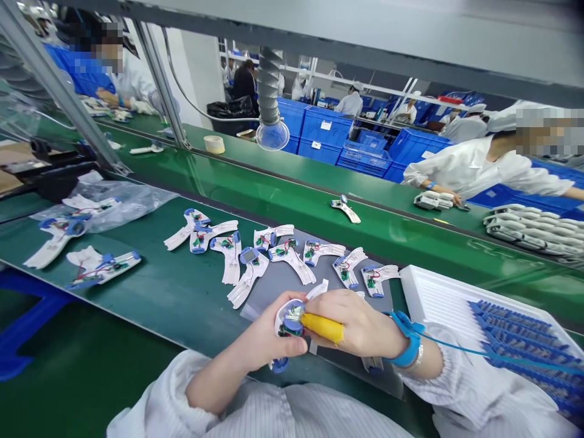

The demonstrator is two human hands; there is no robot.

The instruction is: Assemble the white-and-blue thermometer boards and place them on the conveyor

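My left hand [262, 337] is closed around a white and blue gun-shaped half shell [288, 321] with a small circuit board inside. My right hand [360, 325] grips the same part from the right; its index finger wears a yellow finger cot [323, 328] pressed onto the blue round head. A blue wrist strap [407, 337] with a coiled cord sits on my right wrist. Both hands hover over a grey mat [278, 286] on the green bench, just in front of a row of several similar open shells [292, 252].
More shells lie at the left [103, 267], some on a clear plastic bag [123, 201]. A white tray [438, 298] with blue parts stands at my right. A green conveyor belt [319, 210] carries one shell [345, 208]. Other workers in white sit across it, with blue crates behind.
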